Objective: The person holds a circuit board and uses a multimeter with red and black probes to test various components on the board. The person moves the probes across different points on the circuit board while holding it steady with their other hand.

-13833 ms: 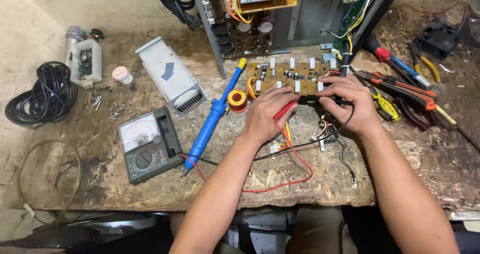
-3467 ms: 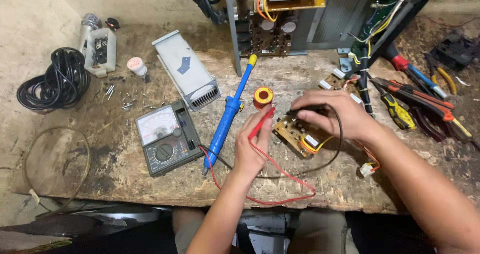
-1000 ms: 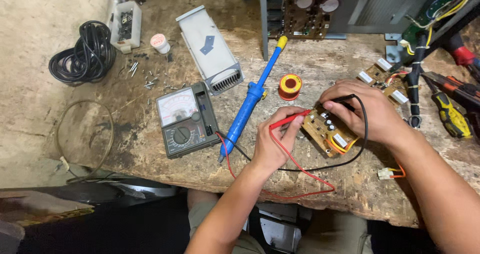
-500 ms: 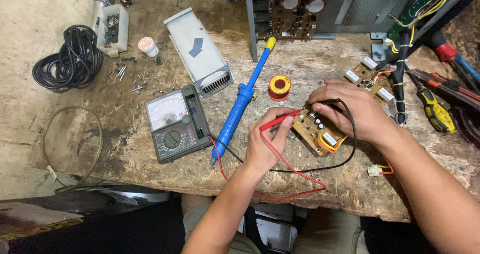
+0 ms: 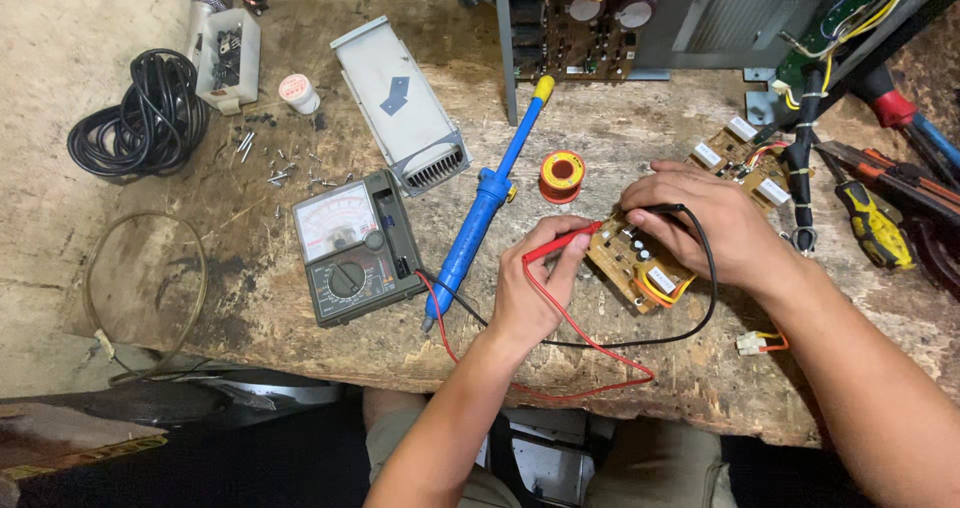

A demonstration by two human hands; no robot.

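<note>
My left hand (image 5: 535,288) grips a red test probe (image 5: 562,242), tip pointing at a brown circuit board (image 5: 640,263) on the wooden bench. My right hand (image 5: 715,223) rests on that board and holds a black test probe (image 5: 660,209) against it. Red and black leads (image 5: 600,343) loop back to an analog multimeter (image 5: 350,248) lying left of my hands. A blue desoldering pump (image 5: 485,203) lies between the meter and the board.
A solder spool (image 5: 562,175), a grey vented box (image 5: 402,103), a black cable coil (image 5: 140,128), loose screws (image 5: 280,163) and a small tape roll (image 5: 297,92) lie about. Screwdrivers and pliers (image 5: 880,223) sit right. An open chassis (image 5: 640,18) stands at the back.
The view has shifted slightly. Both hands stay on the circuit board with the probes, my left hand having moved the red probe a little along the board's edge.
</note>
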